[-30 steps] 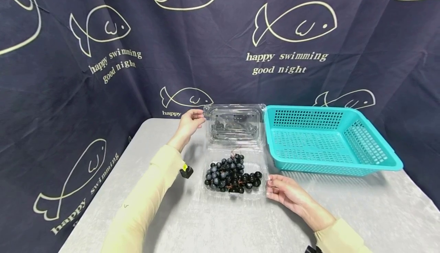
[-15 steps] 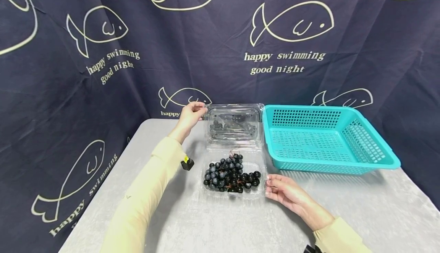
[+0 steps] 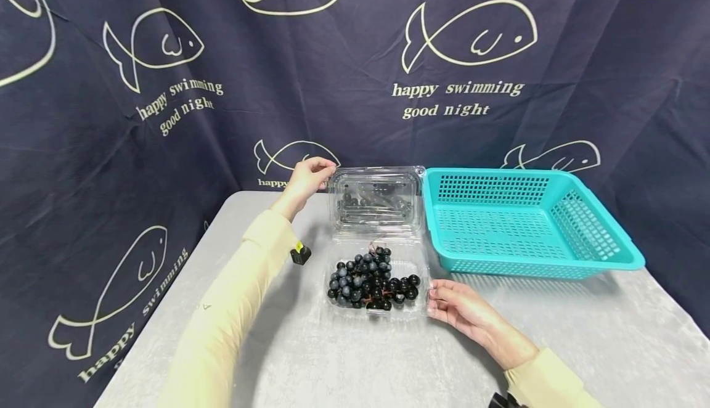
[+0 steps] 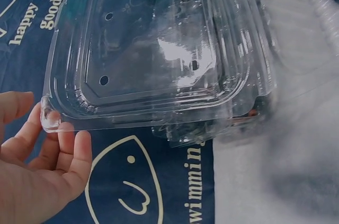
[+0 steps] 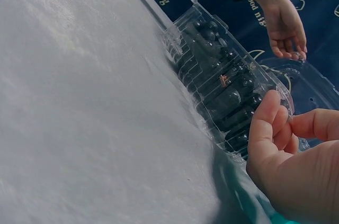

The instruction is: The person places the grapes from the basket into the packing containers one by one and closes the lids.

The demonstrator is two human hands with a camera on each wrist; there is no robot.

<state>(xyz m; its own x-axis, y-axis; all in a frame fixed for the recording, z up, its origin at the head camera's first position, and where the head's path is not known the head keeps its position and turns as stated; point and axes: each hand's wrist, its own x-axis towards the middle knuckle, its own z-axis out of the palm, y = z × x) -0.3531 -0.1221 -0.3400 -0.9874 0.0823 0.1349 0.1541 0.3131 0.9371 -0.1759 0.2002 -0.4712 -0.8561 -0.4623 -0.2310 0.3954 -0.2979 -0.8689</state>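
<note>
A clear plastic clamshell box stands unfolded in the head view, its base [image 3: 410,309] flat on the table and its lid [image 3: 377,177] raised at the back. Dark grapes [image 3: 360,281] on their stems lie in the base. My left hand [image 3: 305,183] pinches the lid's upper left corner; the left wrist view shows its fingers [image 4: 79,160] at that corner tab. With thumb and fingers, my right hand [image 3: 463,312] holds the base's right rim. The right wrist view shows the grapes through the base's ribbed side [image 5: 212,81].
A turquoise perforated basket [image 3: 527,267] sits right of the box, close to the lid. More dark round shapes and clear plastic [image 4: 196,136] show behind the lid. The grey table [image 3: 333,371] ends at a dark blue fish-print curtain [image 3: 333,87].
My left hand has moved up to the lid's corner, its fingertips now closer together. The right hand keeps its hold on the base. The head view has shifted slightly.
</note>
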